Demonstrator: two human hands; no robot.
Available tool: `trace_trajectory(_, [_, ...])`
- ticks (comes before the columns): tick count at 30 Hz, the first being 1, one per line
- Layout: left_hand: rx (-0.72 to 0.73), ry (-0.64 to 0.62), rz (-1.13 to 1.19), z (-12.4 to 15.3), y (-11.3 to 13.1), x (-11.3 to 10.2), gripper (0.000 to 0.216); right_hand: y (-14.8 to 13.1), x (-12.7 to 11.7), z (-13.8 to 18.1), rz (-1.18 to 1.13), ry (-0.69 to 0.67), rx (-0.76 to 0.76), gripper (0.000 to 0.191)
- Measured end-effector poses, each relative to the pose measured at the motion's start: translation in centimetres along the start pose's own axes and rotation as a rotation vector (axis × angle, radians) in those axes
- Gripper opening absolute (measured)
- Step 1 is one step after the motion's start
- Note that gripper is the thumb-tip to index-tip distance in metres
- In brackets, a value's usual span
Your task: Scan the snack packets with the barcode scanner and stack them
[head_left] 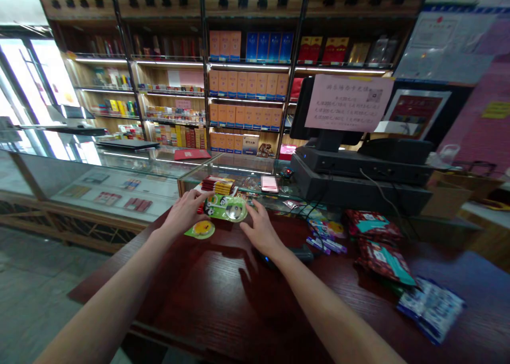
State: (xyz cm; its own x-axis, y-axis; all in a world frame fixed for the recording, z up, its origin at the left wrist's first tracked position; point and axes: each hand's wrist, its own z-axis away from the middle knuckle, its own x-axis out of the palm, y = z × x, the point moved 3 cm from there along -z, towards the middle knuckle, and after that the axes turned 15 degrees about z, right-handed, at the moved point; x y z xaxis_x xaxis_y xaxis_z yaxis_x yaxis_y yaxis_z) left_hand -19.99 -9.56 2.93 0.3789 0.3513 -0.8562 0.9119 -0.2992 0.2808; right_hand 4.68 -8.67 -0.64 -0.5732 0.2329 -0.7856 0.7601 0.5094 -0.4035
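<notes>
Just below frame centre, the left hand (184, 211) and right hand (261, 228) grasp opposite ends of a green packet (226, 208), likely light, stiff and best held by its edges.

The green panda-printed plastic pack (222, 207) was between the left hand (184, 213) and the right hand (261, 230), above the dark brown wooden table (191, 300). Behind it sat red-and-yellow flat packets (218, 186); nearer and leftward lay a green-and-yellow rounded plastic pack (202, 229). The black plastic scanner (302, 254) lay beneath the right wrist (278, 251). Rightward, red-and-turquoise plastic bags (384, 259) lay between the black boxy cash drawer (354, 186) and a blue-and-white plastic packet (433, 308).
</notes>
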Motion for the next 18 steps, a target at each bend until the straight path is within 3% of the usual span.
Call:
trace_trajectory(9, [-0.121, -0.143, -0.055, 1.0, -4.3, -1.3, 0.076, -3.2, 4.7, -1.0, -0.147, -0.122, 0.074, 0.062])
trace_trajectory(18, [-0.218, -0.273, -0.100, 1.9, -7.1, -1.2, 0.079, -3.6, 9.5, -1.9, -0.179, -0.193, 0.127, 0.059])
